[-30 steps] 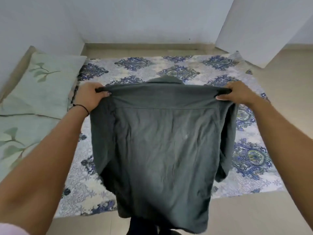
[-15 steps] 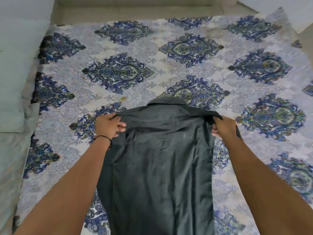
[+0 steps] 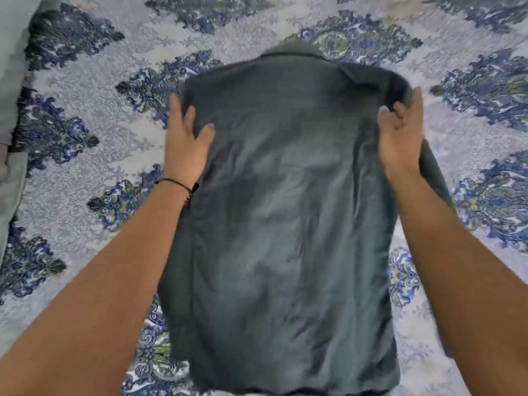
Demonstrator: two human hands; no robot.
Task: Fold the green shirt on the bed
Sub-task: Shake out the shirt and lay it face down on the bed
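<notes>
Green shirt (image 3: 285,210) lies back up on the bed (image 3: 94,90) in my head view. Its collar (image 3: 291,52) is at the far end and its hem at the near edge of the picture, with the body running lengthwise between the two forearms. The bed fills nearly everything I can see: a pale cover printed with blue and olive medallions in diagonal rows. Along the left edge sits a strip of plain pale green cloth (image 3: 10,81), touching the patterned cover; I cannot tell whether it is a pillow or a sheet. The picture is somewhat smeared, so fine creases are hard to read.

The left hand (image 3: 185,147) lies at the shirt's left shoulder edge. Its fingers (image 3: 175,110) are straight and slightly spread, pointing away from me along the border of the fabric, and the thumb rests on top of the cloth. A thin black band (image 3: 175,182) circles that wrist. The right hand (image 3: 400,138) is at the opposite shoulder, its fingers curled and pinching a bunched fold of the shoulder fabric. Beneath the right wrist and forearm a sleeve (image 3: 433,172) of the shirt sticks out sideways onto the cover. The rest of the garment lies fairly flat, with soft wrinkles down the middle.
</notes>
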